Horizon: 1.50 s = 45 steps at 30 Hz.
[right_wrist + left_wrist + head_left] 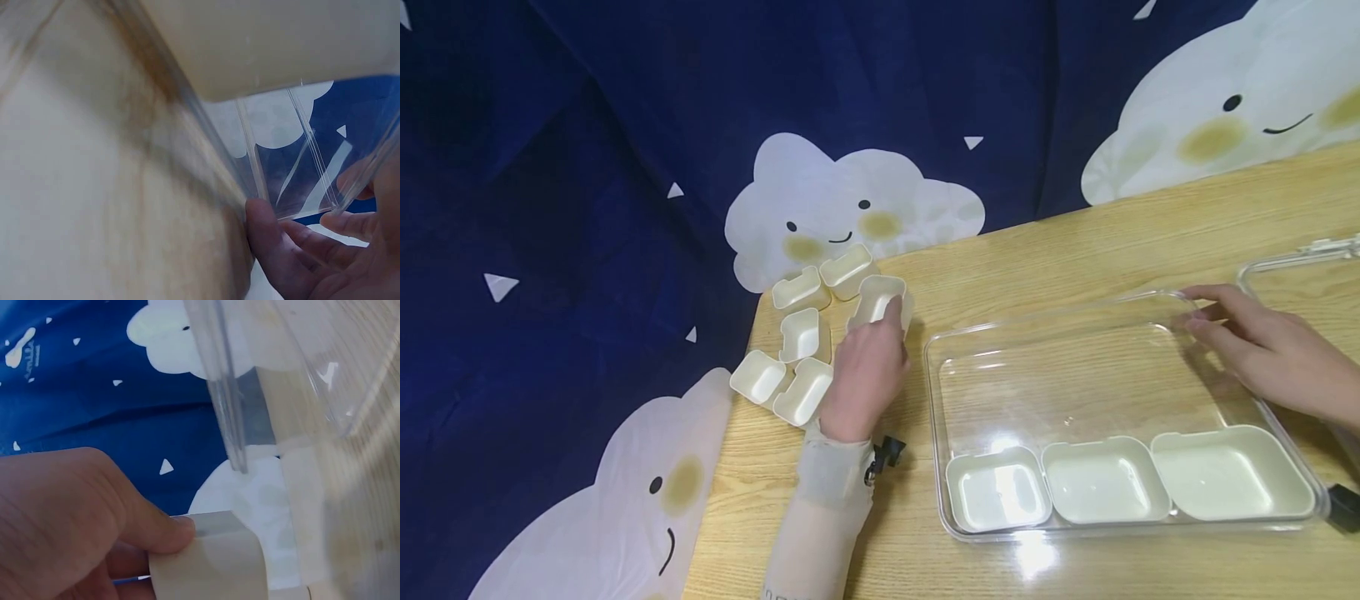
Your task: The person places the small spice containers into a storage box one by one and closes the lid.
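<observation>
My left hand pinches a small cream organizer bin on the left part of the table. In the left wrist view the thumb lies on the bin's side, while the other fingers are partly hidden behind it. A large clear plastic box stands to the right. Along its near side sit three cream bins: one at the left, one in the middle and a wider one at the right. My right hand grips the box's far right corner, fingers curled at the rim.
Several loose cream bins stand grouped at the table's left edge, beside my left hand. Another clear plastic piece with a latch lies at the far right. A dark blue cloth with clouds hangs behind the wooden table.
</observation>
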Available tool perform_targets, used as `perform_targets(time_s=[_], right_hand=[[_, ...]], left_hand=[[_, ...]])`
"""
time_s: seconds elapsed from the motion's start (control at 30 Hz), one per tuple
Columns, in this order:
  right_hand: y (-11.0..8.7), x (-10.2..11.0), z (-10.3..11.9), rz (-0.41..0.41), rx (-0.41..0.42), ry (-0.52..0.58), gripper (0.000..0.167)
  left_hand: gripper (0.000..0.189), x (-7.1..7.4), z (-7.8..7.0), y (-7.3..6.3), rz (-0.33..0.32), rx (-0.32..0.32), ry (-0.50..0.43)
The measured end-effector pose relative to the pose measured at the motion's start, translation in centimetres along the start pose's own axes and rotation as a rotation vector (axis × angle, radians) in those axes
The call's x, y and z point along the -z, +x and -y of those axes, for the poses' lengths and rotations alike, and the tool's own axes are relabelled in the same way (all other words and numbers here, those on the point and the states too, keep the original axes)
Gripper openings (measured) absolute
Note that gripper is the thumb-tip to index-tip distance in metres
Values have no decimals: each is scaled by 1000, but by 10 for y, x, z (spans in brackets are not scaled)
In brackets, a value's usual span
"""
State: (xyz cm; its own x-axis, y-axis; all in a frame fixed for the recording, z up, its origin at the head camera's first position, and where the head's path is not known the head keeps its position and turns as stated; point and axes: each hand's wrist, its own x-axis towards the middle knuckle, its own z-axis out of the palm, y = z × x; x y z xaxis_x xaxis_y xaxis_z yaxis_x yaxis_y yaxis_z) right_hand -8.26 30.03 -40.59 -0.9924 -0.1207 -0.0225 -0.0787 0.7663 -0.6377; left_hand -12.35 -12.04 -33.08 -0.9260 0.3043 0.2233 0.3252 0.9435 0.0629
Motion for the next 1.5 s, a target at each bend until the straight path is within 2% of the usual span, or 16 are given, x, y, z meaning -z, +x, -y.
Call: perform_targets(time_s=[0.47, 0.67, 0.97, 1.23, 1.5], right_hand=[[-1, 1, 1, 0, 1, 3, 50], [-1, 0, 1, 0, 4, 8, 50], [-1, 1, 0, 0, 3, 3, 50], [0, 1, 1, 0, -5, -6, 50], [1, 0, 1, -4, -4, -11, 50]], left_hand=[[42, 10, -15, -8, -120, -97, 35], [44, 12, -19, -10, -153, -128, 45], [49, 17, -26, -12, -144, -157, 30], [50, 19, -30, -14, -169, -197, 24], [54, 20, -35, -15, -152, -217, 11]])
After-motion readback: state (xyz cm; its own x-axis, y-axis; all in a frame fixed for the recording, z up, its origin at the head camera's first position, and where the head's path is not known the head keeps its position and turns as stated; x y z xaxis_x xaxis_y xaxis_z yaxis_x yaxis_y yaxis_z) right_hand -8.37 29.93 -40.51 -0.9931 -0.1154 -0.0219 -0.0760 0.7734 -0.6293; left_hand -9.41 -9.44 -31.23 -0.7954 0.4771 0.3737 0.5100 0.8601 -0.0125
